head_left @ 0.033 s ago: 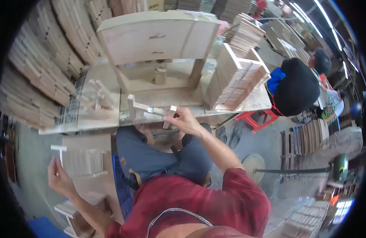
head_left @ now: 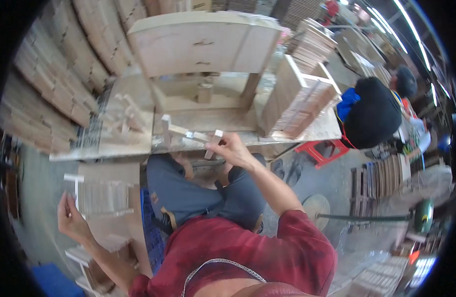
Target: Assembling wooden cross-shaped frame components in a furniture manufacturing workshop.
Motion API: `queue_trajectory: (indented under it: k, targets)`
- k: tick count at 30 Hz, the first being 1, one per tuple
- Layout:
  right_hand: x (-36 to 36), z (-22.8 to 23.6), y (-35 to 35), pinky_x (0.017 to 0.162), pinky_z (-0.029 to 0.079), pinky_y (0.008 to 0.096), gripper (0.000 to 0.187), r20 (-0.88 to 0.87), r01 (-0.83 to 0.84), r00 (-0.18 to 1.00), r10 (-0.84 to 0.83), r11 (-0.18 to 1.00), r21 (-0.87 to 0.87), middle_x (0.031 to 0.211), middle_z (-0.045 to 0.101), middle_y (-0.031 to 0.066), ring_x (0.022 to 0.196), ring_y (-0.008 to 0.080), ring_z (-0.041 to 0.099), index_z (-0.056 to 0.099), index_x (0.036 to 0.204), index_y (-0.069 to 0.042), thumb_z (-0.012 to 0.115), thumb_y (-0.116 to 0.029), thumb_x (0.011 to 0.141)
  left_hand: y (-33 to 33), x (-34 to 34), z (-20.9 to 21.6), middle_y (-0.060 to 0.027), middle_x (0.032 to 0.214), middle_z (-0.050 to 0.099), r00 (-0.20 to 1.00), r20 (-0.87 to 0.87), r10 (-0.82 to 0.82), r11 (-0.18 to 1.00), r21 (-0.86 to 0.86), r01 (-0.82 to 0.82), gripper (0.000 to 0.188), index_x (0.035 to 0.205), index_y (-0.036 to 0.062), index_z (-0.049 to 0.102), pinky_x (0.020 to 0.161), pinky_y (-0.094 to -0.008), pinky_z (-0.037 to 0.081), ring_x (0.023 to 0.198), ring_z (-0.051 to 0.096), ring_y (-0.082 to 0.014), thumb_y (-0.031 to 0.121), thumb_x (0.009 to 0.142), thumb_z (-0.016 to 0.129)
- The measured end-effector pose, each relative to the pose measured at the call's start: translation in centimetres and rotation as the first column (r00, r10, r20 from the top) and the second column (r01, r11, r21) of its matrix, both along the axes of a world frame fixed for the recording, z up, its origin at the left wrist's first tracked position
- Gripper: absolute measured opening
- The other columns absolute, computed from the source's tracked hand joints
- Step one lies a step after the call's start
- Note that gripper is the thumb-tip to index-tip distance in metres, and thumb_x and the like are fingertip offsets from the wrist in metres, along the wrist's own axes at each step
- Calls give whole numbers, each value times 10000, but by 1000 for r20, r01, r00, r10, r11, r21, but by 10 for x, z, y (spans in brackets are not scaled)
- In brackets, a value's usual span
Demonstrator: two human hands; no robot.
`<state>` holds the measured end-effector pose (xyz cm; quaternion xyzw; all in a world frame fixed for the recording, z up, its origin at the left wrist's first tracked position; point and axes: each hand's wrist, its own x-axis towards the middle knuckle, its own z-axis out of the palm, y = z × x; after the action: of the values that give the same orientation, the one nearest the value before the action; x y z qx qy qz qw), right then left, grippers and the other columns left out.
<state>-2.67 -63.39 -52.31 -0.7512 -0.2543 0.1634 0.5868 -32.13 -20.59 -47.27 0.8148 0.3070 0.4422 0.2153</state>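
An H-shaped wooden frame [head_left: 202, 137] rests along the bench's near edge, two short bars joined by a crosspiece with a white patch at its middle. My right hand [head_left: 232, 150] grips its right-hand bar between thumb and fingers. Far to the left, my left hand [head_left: 73, 218] is raised with its fingers pinched together. The fingertips are beside a bundle of thin wooden pieces [head_left: 105, 198] with a pale T-shaped end; whether they touch it or hold something small, I cannot make out.
Ahead stands a wooden drawer unit [head_left: 203, 47] on the workbench [head_left: 101, 152]. Small wooden parts [head_left: 124, 116] lie left of it, and a box-like wooden assembly [head_left: 302, 101] stands right. Tall wood stacks [head_left: 45, 81] line the left. A red stool [head_left: 317, 152] is at right.
The view has shifted slightly. My left hand sits a little farther left of the bundle; my right hand keeps its grip on the frame.
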Motion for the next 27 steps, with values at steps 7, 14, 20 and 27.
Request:
queue_trajectory:
  k: [7,14,20,27]
  targets:
    - [11,0,-4,666,520,288,335,22,78,997,-79,997,21,914,737,98,755,135,655,704,1151,70,722,-180,929,10,-4,32,-117,1220,704,904,-349,249,953,255,-164,426,1131,76,743,954,-406,509,1116,660,-330,344,806,806]
    - [11,-21,0,663,519,296,273,-54,44,997,-47,998,-52,848,729,76,730,131,645,741,1022,55,715,-201,932,25,20,-3,-170,1089,713,577,-764,288,951,158,-265,454,1161,83,698,924,-467,513,1061,659,-361,300,778,809]
    - [0,-29,7,577,500,344,362,-25,-64,998,60,975,-213,725,655,61,660,125,604,720,932,6,745,-356,920,58,-17,-31,-197,1009,714,532,-787,313,931,144,-336,330,1031,10,727,847,-494,535,972,685,-386,199,775,815]
    - [-8,-10,-11,703,523,370,358,138,-2,990,14,996,-90,877,698,200,763,232,677,695,1138,3,760,-258,902,57,-3,0,-134,1024,730,943,-320,96,937,-289,-194,321,1117,-14,710,861,-329,521,939,681,-216,100,822,763]
